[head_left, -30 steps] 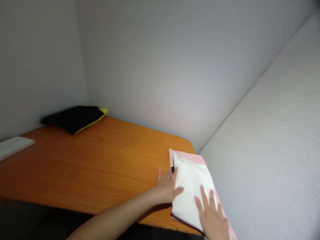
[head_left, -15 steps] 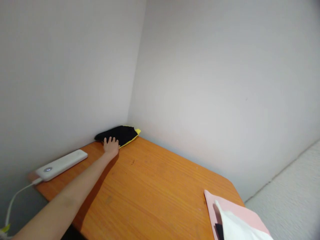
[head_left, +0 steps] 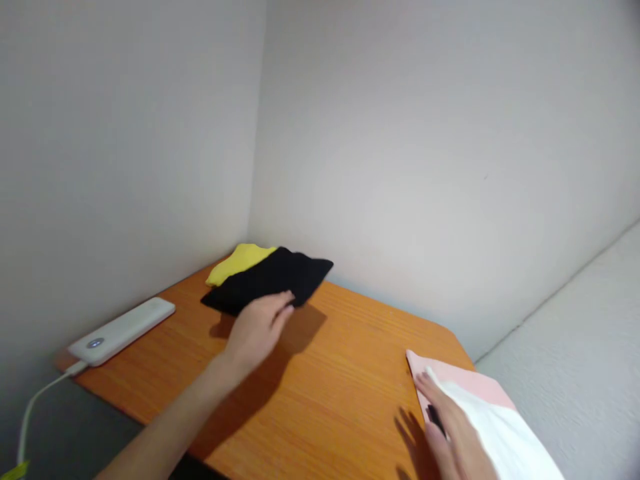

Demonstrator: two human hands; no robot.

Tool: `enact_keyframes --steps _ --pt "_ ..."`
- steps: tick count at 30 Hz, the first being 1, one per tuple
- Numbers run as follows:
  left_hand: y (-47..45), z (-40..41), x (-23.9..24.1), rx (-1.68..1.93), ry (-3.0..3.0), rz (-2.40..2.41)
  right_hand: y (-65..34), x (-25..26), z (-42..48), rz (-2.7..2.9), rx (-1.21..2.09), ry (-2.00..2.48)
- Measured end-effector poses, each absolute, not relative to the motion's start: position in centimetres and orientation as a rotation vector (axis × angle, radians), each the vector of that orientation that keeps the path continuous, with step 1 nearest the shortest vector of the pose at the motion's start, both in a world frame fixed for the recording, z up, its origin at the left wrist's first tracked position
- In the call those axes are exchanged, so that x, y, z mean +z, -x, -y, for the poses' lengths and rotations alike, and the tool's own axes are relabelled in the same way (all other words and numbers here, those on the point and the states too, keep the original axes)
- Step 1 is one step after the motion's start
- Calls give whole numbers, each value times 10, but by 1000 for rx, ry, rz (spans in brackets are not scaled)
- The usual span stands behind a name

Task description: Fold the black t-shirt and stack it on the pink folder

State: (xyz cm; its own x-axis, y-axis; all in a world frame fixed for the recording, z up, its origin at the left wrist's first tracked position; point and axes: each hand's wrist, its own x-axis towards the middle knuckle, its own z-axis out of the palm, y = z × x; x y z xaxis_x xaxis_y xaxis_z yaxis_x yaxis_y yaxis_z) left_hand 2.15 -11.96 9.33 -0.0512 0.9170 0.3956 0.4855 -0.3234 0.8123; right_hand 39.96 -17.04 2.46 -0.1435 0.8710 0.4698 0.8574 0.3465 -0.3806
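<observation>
The black cloth (head_left: 273, 281), seemingly pinched by the left hand (head_left: 257, 328), could be unfolded if dragged; the right hand (head_left: 453, 433) is laid flat on the white cloth (head_left: 505, 440).

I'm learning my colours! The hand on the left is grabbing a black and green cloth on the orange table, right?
Almost. The head view shows the left hand gripping a folded black cloth with a yellow cloth, not green, beneath it. The rest is right: the table is orange.

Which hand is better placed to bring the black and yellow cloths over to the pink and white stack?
Left, probably. The left hand already grips the black cloth, lifted with the yellow cloth. The right hand rests on the pink and white stack, far across the table.
</observation>
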Motion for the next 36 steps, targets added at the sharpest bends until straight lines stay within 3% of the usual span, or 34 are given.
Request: enact_keyframes --steps 5,10,14,20,26,36 --pt "-29 172 34 956 -2011 -1415 -310 10 159 1849 160 1445" --pt "22 139 16 775 -1911 -1984 -292 28 157 1900 236 1420" --pt "12 130 -5 577 -1906 -1850 -260 28 157 2056 347 1543" --pt "-24 157 -25 662 -1781 -1493 -217 7 171 2126 555 1699" --pt "-26 185 4 694 -1598 -965 -216 15 192 1929 1040 1269" --pt "-29 235 3 964 -1639 -1121 -218 52 243 1713 1257 974"
